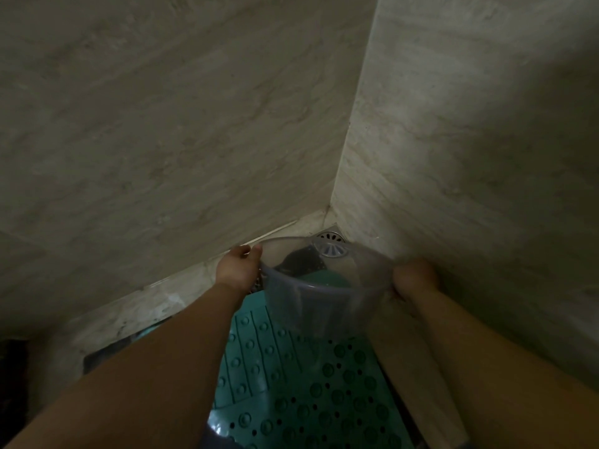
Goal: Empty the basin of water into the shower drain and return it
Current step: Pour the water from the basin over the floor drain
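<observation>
Tiled corner hems drain (329, 236); both hands (240, 267) (413, 278) grip tilted basin (319, 286) rim above mat (308, 384).

Both hands hold a clear plastic basin (319, 286) by its rim over the far corner of a shower, the left hand (241, 268) gripping the left edge and the right hand (413, 280) gripping the right edge close to the right-hand wall (470, 140). The basin is tilted away toward a round metal drain (330, 236) set in the floor corner where the two marbled tile walls meet. Below the forearms, on the near floor, lies a teal rubber mat (308, 384) with raised studs and small holes.
</observation>
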Motion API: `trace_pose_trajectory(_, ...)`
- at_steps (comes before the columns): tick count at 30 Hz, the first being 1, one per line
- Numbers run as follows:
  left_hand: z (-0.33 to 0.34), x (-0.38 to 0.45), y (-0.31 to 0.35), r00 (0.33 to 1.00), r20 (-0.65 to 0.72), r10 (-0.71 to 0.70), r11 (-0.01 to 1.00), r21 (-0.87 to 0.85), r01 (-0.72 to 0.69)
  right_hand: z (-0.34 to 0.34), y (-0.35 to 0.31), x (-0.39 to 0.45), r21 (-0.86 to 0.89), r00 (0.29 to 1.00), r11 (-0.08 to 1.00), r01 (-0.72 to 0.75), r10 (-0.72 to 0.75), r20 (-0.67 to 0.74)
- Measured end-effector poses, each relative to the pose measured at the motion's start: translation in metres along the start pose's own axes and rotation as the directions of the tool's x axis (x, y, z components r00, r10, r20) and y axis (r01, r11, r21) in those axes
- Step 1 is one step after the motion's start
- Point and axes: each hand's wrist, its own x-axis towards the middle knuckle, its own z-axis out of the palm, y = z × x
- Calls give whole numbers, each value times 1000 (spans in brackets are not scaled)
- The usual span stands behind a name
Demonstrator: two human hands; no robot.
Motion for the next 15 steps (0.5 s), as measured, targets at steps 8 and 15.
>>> trace_pose_trajectory(8,0,-3,1,1000,0,1,1000,1,-1,1,1,2,-51,1000,999,17,-17,-3)
trace_pose_trajectory(15,1,-4,2,1000,-4,24,1000,8,-24,5,5,11,-49,999,998,31,-30,13)
